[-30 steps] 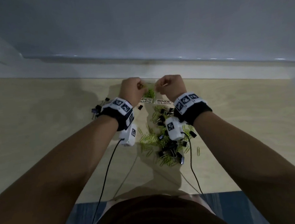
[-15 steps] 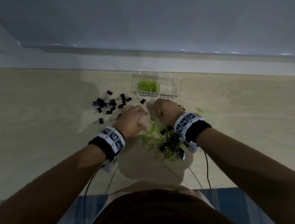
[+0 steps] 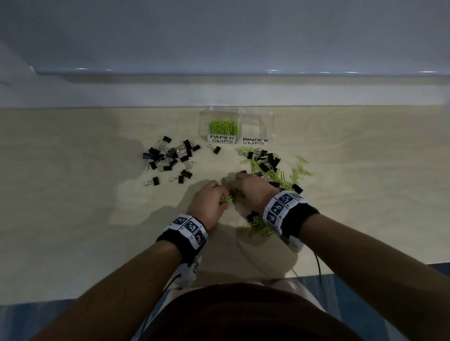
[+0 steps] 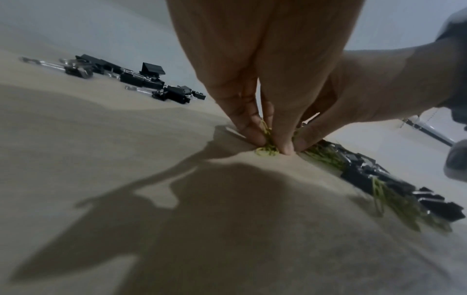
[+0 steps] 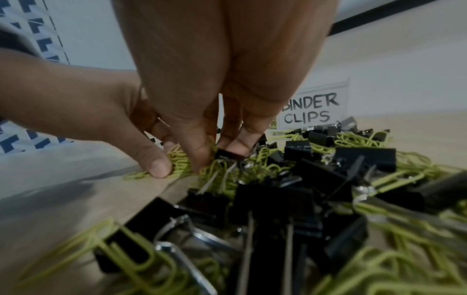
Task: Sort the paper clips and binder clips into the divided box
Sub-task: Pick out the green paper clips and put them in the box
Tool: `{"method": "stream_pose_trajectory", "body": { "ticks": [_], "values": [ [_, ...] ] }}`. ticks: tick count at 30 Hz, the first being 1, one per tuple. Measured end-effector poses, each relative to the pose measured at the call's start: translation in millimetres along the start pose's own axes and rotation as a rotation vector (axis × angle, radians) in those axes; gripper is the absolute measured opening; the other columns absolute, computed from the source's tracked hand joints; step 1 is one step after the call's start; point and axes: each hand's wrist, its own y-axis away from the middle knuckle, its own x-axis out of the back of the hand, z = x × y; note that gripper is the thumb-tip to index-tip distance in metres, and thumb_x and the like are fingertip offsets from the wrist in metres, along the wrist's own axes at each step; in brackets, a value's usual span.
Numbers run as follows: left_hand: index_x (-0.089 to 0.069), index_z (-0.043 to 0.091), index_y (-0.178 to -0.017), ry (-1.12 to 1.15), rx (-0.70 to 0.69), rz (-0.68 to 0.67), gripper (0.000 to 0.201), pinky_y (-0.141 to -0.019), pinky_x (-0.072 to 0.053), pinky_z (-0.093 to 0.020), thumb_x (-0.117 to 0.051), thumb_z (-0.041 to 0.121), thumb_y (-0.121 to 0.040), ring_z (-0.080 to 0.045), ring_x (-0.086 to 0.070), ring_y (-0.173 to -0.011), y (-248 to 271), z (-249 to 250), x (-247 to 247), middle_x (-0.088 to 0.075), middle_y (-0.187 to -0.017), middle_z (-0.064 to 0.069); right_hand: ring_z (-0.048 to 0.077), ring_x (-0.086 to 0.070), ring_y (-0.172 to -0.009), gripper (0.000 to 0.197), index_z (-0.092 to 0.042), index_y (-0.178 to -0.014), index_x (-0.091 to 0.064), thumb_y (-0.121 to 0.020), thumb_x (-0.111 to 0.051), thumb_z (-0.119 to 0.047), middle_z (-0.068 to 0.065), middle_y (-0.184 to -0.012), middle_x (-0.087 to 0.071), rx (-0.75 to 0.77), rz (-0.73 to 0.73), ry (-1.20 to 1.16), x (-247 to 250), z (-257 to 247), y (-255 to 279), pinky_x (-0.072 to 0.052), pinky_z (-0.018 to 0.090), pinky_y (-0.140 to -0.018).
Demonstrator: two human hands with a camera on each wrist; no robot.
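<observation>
A clear divided box [image 3: 267,118] stands at the back. Its "PAPER CLIPS" half holds green paper clips [image 3: 223,127]; the "BINDER CLIPS" half [image 5: 313,108] looks bare. A mixed pile of green paper clips and black binder clips [image 3: 270,165] lies in front of the box. My left hand [image 3: 221,194] pinches a bunch of green paper clips [image 4: 266,150] against the table. My right hand [image 3: 240,189] is right beside it, fingers curled into the same green clips [image 5: 215,167], one fingertip [image 5: 237,147] on a black binder clip [image 5: 227,155].
A separate group of black binder clips [image 3: 169,158] lies left of the box, with one lone binder clip [image 3: 216,149] near the box front. More clips [image 3: 258,228] lie under my right wrist. The wall edge runs close behind the box. Cables trail off the table's front edge.
Both hands have come back from above the box down to the near end of the mixed pile and closed on green paper clips there.
</observation>
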Motion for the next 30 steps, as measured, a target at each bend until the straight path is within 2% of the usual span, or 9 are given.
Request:
{"method": "stream_pose_trajectory", "body": {
  "ticks": [5,7,9,12,16,19,23,26,30],
  "values": [
    [-0.069,0.007,-0.092,-0.055,0.044,0.052,0.012,-0.081,-0.046,-0.035,-0.063,0.012,-0.082,-0.028,-0.058,-0.092,-5.6,11.5,4.9,-0.063,-0.097,-0.011,0.023,-0.055,-0.078,0.011,-0.015,-0.085,-0.06,-0.08,-0.055,-0.006,0.002,-0.084,-0.055,-0.014,0.097,-0.062,1.9,-1.6,1.6,-0.045,0.031,-0.071],
    [-0.069,0.006,-0.089,-0.014,0.056,0.05,0.011,-0.079,-0.047,-0.032,-0.063,0.01,-0.081,-0.027,-0.06,-0.091,-7.4,11.2,8.2,-0.066,-0.096,-0.011,0.02,-0.054,-0.07,0.014,-0.015,-0.072,-0.062,-0.078,-0.057,-0.004,0.004,-0.074,-0.059,-0.066,0.175,-0.177,3.6,3.4,1.0,-0.043,0.028,-0.067],
    [-0.07,0.007,-0.086,0.052,0.079,0.042,0.008,-0.075,-0.048,-0.028,-0.066,0.009,-0.08,-0.024,-0.064,-0.086,-8.9,8.4,12.6,-0.069,-0.093,-0.01,0.013,-0.056,-0.07,0.012,-0.011,-0.078,-0.073,-0.077,-0.064,-0.003,0.002,-0.076,-0.065,-0.19,0.236,-0.367,7.5,9.3,1.4,-0.045,0.023,-0.071],
    [-0.071,0.007,-0.083,0.136,0.103,0.02,0.006,-0.076,-0.053,-0.029,-0.072,0.011,-0.077,-0.02,-0.065,-0.079,-13.3,4.0,23.3,-0.071,-0.088,-0.008,0.009,-0.06,-0.065,0.013,-0.01,-0.078,-0.075,-0.073,-0.071,0.0,-0.003,-0.072,-0.067,-0.299,0.283,-0.587,16.2,19.1,-3.4,-0.049,0.021,-0.069],
    [-0.071,0.008,-0.083,0.217,0.07,0.068,0.008,-0.075,-0.053,-0.027,-0.074,0.011,-0.076,-0.013,-0.062,-0.074,-30.8,8.2,52.0,-0.071,-0.086,-0.006,0.018,-0.07,-0.074,0.014,-0.013,-0.073,-0.074,-0.072,-0.075,0.001,0.003,-0.078,-0.074,-0.306,0.387,-0.795,49.9,24.3,-15.8,-0.06,0.034,-0.072],
    [-0.071,0.007,-0.084,0.263,0.049,0.173,0.008,-0.071,-0.051,-0.024,-0.073,0.013,-0.078,-0.015,-0.062,-0.073,-54.2,17.8,81.2,-0.069,-0.083,-0.005,0.021,-0.07,-0.076,0.009,-0.01,-0.077,-0.072,-0.072,-0.076,-0.003,0.006,-0.081,-0.073,-0.264,0.483,-0.929,85.4,21.2,-31.2,-0.06,0.034,-0.071],
    [-0.072,0.005,-0.081,0.294,0.066,0.355,0.009,-0.07,-0.054,-0.026,-0.073,0.012,-0.075,-0.019,-0.066,-0.073,-93.2,27.6,112.2,-0.072,-0.08,-0.009,0.019,-0.068,-0.071,0.013,-0.017,-0.075,-0.074,-0.069,-0.078,-0.006,0.003,-0.078,-0.072,-0.303,0.637,-0.898,114.2,20.5,-69.6,-0.06,0.037,-0.071],
    [-0.072,0.005,-0.08,0.242,0.093,0.442,0.006,-0.071,-0.055,-0.027,-0.071,0.01,-0.076,-0.021,-0.067,-0.073,-119.3,31.8,121.3,-0.072,-0.082,-0.011,0.015,-0.069,-0.073,0.013,-0.019,-0.075,-0.073,-0.069,-0.077,-0.007,0.0,-0.079,-0.073,-0.348,0.645,-0.817,117.6,16.3,-89.6,-0.059,0.033,-0.073],
    [-0.072,0.006,-0.089,0.103,0.084,0.352,0.013,-0.083,-0.054,-0.032,-0.065,0.005,-0.079,-0.025,-0.067,-0.086,-138.7,31.4,113.9,-0.072,-0.093,-0.012,0.01,-0.064,-0.081,0.022,-0.012,-0.093,-0.073,-0.071,-0.076,-0.008,0.001,-0.091,-0.072,-0.334,0.576,-0.643,111.6,21.1,-84.2,-0.052,0.02,-0.079]
  ]
}}
